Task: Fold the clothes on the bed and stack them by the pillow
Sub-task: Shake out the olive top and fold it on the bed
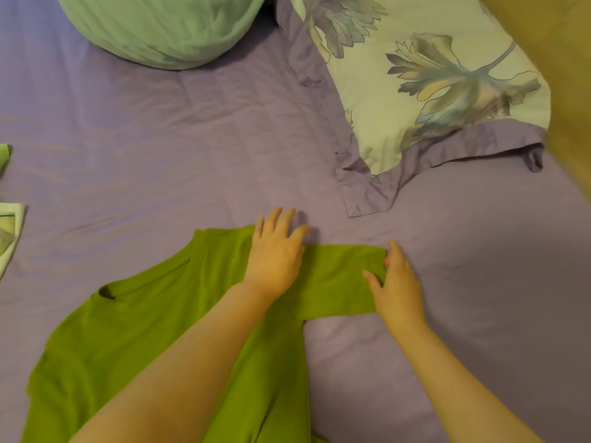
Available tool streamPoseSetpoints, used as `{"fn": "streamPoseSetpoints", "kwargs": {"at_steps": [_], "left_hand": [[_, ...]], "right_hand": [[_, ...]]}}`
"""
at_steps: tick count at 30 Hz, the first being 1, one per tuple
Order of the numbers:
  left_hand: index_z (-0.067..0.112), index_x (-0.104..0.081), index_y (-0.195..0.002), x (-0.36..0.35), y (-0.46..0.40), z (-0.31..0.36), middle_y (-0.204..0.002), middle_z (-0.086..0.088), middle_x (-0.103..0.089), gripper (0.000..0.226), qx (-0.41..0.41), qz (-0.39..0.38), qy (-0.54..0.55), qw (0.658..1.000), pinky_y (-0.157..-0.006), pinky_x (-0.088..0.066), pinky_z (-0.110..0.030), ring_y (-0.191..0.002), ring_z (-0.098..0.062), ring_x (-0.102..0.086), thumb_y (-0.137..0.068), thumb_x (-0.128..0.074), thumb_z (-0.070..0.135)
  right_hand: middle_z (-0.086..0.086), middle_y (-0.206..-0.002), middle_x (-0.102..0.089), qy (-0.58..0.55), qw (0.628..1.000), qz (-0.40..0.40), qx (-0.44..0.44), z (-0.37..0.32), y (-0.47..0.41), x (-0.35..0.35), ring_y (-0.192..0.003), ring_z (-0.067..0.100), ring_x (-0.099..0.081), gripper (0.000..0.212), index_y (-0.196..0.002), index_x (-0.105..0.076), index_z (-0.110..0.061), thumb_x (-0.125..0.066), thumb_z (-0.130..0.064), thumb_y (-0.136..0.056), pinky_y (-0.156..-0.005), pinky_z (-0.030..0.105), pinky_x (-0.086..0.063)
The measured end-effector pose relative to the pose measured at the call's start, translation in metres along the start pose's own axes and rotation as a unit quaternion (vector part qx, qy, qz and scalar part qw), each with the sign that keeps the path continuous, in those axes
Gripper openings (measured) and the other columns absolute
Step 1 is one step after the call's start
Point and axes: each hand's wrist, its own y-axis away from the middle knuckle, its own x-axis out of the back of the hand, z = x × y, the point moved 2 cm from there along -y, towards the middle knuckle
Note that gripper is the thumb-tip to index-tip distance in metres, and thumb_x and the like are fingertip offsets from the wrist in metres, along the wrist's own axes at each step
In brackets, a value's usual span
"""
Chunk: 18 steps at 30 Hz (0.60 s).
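A green T-shirt [134, 340] lies spread flat on the purple bedsheet [160, 148], its neck opening toward the left of the garment and one short sleeve [339, 279] stretched out to the right, away from the body of the shirt. The left hand [276, 251] rests palm down with straight, spread fingers on the shirt where that sleeve joins the shoulder, its fingertips reaching past the shirt's far edge onto the sheet. The right hand [395, 282] is at the sleeve's outer end; its thumb lies on top of the cloth and the fingers run along the hem, so it looks to be taking hold of the sleeve end, though whether the fingers are tucked beneath the fabric cannot be told. Judging by this, the folding of this shirt is only starting: the sleeve is not yet turned in, the body is still fully open, and nothing folded lies beside the pillow. Beyond the shirt, up and to the right of it, sits a floral pillow [431, 84] with a purple border, its near corner not far from the sleeve; the sheet between them is where a stack would go. Farther up and to the left of the shirt is a pale green bolster [160, 27], and at the frame's left edge, well apart from the shirt, some pale green cloth [9, 231] shows only in part
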Motion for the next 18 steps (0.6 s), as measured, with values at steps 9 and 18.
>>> {"fn": "streamPoseSetpoints", "kwargs": {"at_steps": [9,18], "left_hand": [[0.022,-0.029,-0.149,-0.029,0.027,0.002,-0.157,-0.014,-0.02,0.058,0.057,-0.003,0.008,0.998,-0.113,-0.016,-0.059,-0.144,-0.039,-0.018,-0.097,-0.049,0.038],[0.025,-0.045,-0.143,-0.039,0.05,-0.009,-0.152,-0.011,-0.034,0.066,-0.011,-0.04,-0.081,0.996,-0.107,-0.026,-0.067,-0.14,-0.04,-0.028,-0.091,-0.025,0.061]], "right_hand": [[0.024,-0.132,-0.048,-0.054,0.995,0.075,-0.027,0.014,-0.008,0.025,-0.12,0.039,-0.048,0.061,-0.142,-0.036,-0.002,-0.054,0.005,-0.084,-0.099,0.041,-0.036],[-0.002,-0.122,-0.047,0.158,0.983,0.029,0.086,0.015,0.003,0.013,-0.069,0.012,-0.045,0.037,-0.133,-0.045,-0.032,-0.037,-0.033,-0.097,-0.055,0.023,-0.03]]}}
